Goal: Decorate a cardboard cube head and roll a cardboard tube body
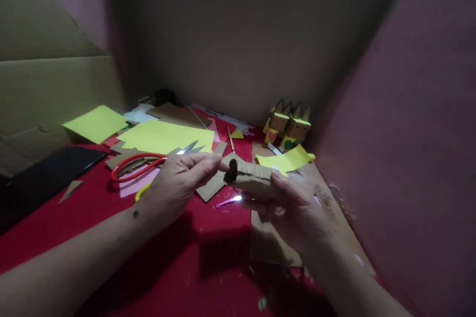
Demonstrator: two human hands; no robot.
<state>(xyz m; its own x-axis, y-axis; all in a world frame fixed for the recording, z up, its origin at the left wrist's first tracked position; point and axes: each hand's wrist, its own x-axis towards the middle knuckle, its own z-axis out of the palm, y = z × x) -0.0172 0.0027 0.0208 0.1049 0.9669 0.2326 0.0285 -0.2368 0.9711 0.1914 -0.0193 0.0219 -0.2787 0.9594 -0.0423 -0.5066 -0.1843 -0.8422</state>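
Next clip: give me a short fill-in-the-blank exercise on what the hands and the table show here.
1. The right hand holds a rolled piece of ____.
2. The left hand pinches a small dark piece at the roll's ____ end.
3. The scissors have ____ handles.
4. The table cover is ____.

Missing words: cardboard; left; red; red

Both bare forearms reach in from below and meet in front of the person. The left hand (174, 183) is palm-down, thumb and forefinger pinched together toward the right hand (293, 208), whose fingers are curled closed, thumb on top.
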